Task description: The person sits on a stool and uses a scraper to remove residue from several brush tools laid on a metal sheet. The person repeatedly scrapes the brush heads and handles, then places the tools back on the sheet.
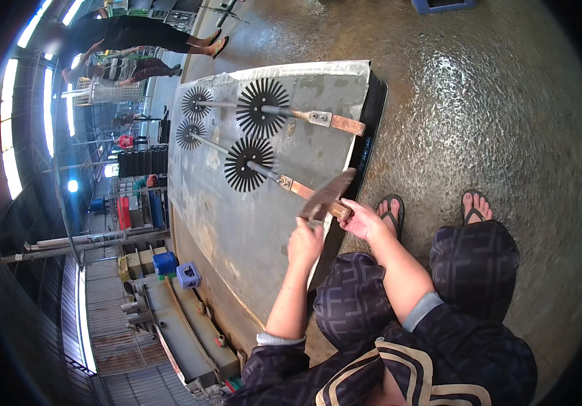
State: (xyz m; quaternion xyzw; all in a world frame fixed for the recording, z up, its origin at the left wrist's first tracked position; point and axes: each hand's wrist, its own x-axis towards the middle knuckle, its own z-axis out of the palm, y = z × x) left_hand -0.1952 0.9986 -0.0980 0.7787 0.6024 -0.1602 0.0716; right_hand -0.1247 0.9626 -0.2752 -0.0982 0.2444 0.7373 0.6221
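Observation:
My left hand (304,242) is closed around the handle of a broad, brown, curved knife (331,192), whose blade crosses over a rusty flat bar. My right hand (360,219) is closed at the near end of that bar (340,211), fingers on its tip. The bar joins a grey rod with a black slotted disc (248,164) on it, and a smaller slotted disc (190,134) sits at the far end. A second, similar tool lies beyond, with a rusty handle (348,124), a large black slotted disc (262,107) and a smaller one (197,101).
Under the tools is a grey metal tabletop (216,216) with a dark near edge. Wet concrete floor (467,128) lies to the right. At the lower left stand a long metal tank (183,331), a blue drum (165,263) and a purple crate (188,275). Several people stand farther off.

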